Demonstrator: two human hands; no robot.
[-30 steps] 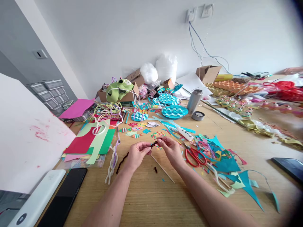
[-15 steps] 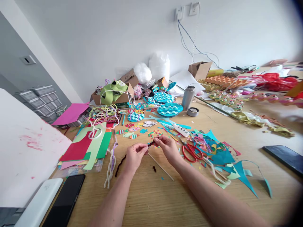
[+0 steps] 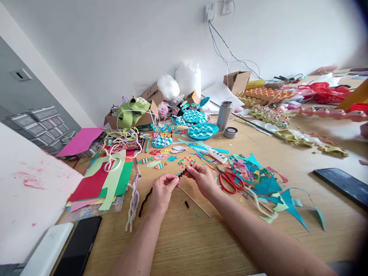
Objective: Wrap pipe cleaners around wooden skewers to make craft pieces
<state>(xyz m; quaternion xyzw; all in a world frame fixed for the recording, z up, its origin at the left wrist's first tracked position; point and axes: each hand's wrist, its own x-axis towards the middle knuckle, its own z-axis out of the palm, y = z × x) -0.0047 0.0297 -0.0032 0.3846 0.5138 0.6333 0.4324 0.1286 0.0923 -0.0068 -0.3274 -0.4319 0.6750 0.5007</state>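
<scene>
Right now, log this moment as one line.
left hand: pinching brown strand | right hand: pinching same strand | stick: lying on table | scissors: right of right hand

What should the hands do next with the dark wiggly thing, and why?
Maybe give the dark wiggly strand one more gentle twist. The left hand and right hand pinch it from either side, and the bit between them looks bumpy, as if coiled. It's too small to tell how tightly.
</scene>
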